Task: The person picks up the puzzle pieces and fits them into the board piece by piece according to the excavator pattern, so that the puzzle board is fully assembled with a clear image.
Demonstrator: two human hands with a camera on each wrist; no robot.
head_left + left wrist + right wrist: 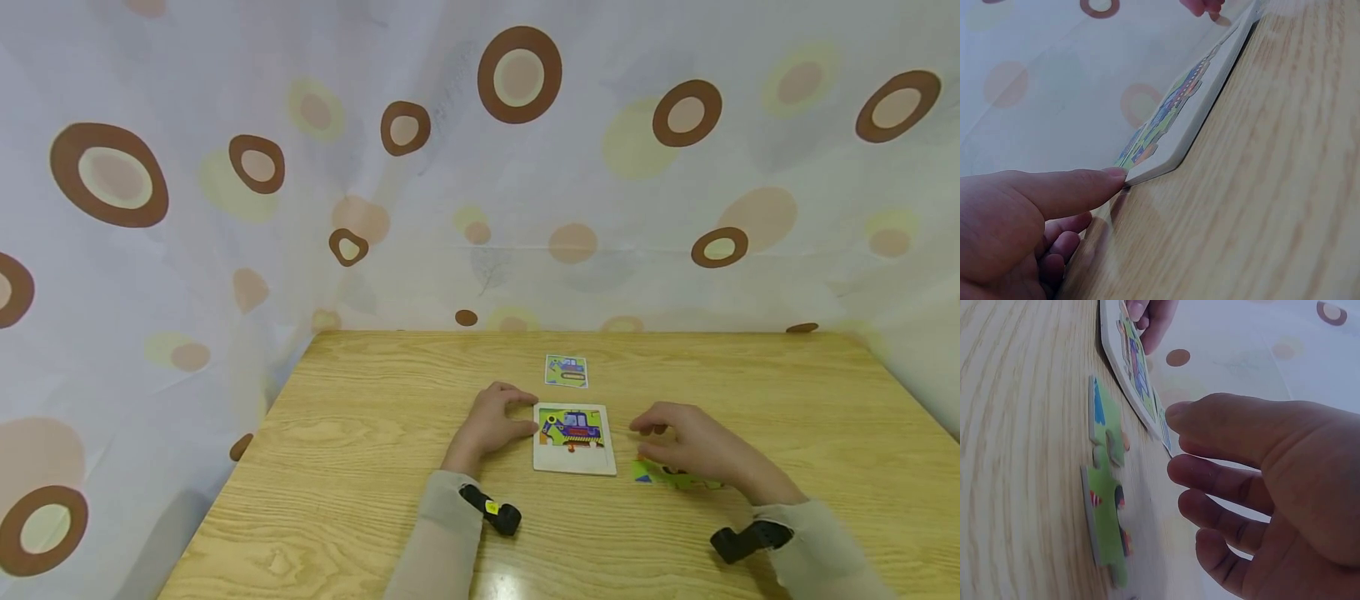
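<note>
A white square puzzle tray lies on the table, its upper part filled with pieces picturing a blue digger. At its left edge, my left hand rests with a straight thumb touching the rim and a finger by the upper corner. To the right of the tray, my right hand hovers with loosely bent fingers and nothing between them. Below it lie loose jigsaw pieces: a green one with a blue corner and a green one with a red-striped mark.
Behind the tray lies a small picture card of the same digger. The wood-grain table meets a spotted white cloth at the back and left. Black wrist cameras sit on both sleeves.
</note>
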